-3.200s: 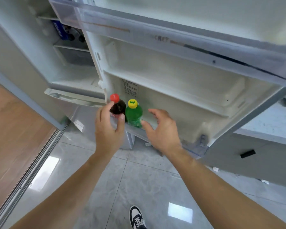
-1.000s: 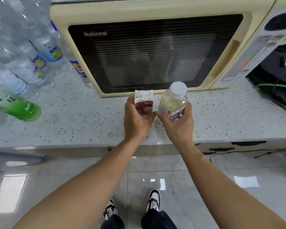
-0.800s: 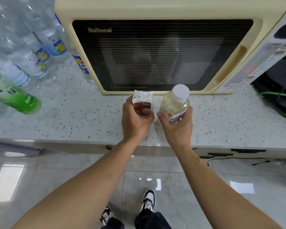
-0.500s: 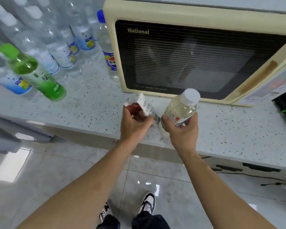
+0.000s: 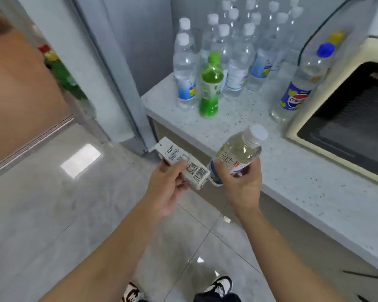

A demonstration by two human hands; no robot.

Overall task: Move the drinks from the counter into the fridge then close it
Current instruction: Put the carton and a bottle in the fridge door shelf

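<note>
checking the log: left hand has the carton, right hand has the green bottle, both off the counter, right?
Not quite. In the head view the right hand grips a pale white-capped bottle; the green bottle stands on the counter. The left hand does hold the carton.

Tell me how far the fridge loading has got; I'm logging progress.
Done: red- and yellow-capped bottles already sit in the fridge door. In hand: left hand holds a carton, right hand a pale bottle. Left: green bottle, Pepsi bottle, many water bottles.
</note>
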